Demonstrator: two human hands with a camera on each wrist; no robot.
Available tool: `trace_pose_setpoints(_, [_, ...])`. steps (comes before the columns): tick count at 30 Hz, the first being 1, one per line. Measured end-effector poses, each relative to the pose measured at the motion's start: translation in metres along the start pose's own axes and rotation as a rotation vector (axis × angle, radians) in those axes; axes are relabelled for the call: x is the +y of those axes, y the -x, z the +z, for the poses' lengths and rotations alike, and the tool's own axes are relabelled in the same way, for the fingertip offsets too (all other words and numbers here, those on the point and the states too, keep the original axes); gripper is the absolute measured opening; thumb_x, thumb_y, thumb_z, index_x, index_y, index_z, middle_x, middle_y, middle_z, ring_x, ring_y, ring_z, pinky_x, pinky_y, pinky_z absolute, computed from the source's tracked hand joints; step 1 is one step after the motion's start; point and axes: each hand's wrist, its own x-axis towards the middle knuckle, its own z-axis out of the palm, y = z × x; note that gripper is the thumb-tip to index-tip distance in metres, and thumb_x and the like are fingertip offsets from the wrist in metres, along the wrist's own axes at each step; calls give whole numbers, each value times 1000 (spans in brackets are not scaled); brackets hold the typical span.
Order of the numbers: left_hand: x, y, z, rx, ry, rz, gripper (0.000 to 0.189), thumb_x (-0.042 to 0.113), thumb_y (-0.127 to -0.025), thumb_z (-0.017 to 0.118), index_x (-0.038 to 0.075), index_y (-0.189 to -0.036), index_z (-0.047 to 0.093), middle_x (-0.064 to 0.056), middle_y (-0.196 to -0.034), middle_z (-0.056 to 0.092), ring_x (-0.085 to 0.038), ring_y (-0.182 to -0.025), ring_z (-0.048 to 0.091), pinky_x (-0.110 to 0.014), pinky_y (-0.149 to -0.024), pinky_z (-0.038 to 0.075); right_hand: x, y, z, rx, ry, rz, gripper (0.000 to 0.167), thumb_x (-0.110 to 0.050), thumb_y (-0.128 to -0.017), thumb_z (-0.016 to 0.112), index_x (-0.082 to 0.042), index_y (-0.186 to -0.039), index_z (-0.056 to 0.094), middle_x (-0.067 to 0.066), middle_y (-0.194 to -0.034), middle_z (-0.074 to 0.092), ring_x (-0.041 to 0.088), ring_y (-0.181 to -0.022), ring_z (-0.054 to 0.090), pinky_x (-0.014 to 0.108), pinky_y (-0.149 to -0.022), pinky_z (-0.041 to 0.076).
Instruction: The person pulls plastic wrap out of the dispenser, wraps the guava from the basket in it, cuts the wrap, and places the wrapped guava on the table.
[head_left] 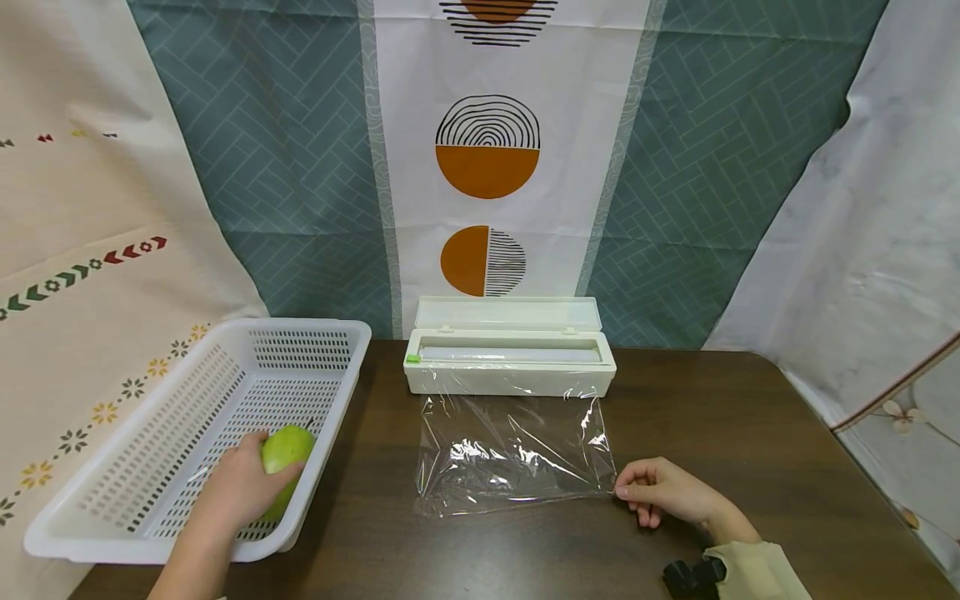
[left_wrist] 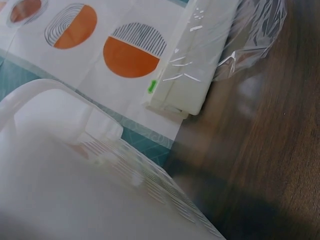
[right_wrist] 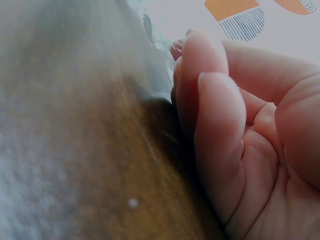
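Inside a white plastic basket (head_left: 348, 333), my left hand (head_left: 238, 483) grips a green pear (head_left: 288, 448), thumb on its near right side and fingers at its left. The left wrist view shows neither that hand nor the pear. A sheet of cling film (head_left: 510, 454) runs from a white dispenser box (head_left: 510, 383) towards me over the dark table. At the sheet's near right corner, my right hand (head_left: 671, 493) pinches the film between thumb and fingers. The right wrist view shows those curled fingers (right_wrist: 217, 120) close up at the film's edge.
The dispenser's lid (head_left: 508, 313) stands raised at the back, with the film roll (head_left: 510, 354) visible inside. The dark wooden table (head_left: 450, 558) ends at a patterned cloth (head_left: 300, 167) behind. A black wrist device (head_left: 693, 577) sits by my right sleeve (head_left: 757, 571).
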Motion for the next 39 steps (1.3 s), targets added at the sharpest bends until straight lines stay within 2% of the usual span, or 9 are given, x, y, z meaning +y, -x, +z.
trace_pose_setpoints(14, [0, 0, 0, 10, 18, 12, 81, 37, -82, 67, -17, -132, 33, -38, -105, 54, -39, -85, 56, -47, -67, 48, -2, 0, 1, 6, 6, 9, 25, -13, -95, 55, 12, -99, 59, -5, -67, 58, 1, -53, 58, 18, -49, 49])
trace_pose_setpoints(27, [1, 0, 0, 33, 20, 29, 76, 32, -80, 70, -16, -130, 38, -38, -109, 54, -40, -87, 56, -48, -68, 48, 0, 0, 0, 3, -18, 8, 27, -13, -95, 55, 14, -99, 58, -6, -66, 58, 1, -53, 57, 17, -49, 49])
trace_pose_setpoints(33, [2, 2, 1, 71, 41, 36, 77, 34, -79, 71, -16, -129, 39, -35, -103, 56, -34, -80, 56, -42, -62, 47, 1, 1, 0, 4, -16, 6, 27, -13, -95, 56, 13, -99, 59, -6, -66, 58, 1, -52, 57, 17, -49, 49])
trace_pose_setpoints(39, [1, 5, 1, 121, 45, 48, 79, 37, -79, 72, -15, -129, 40, -37, -105, 54, -35, -80, 56, -41, -59, 46, 0, 0, 0, 11, -6, 12, 27, -14, -95, 56, 13, -99, 59, -6, -65, 58, 1, -52, 57, 17, -49, 49])
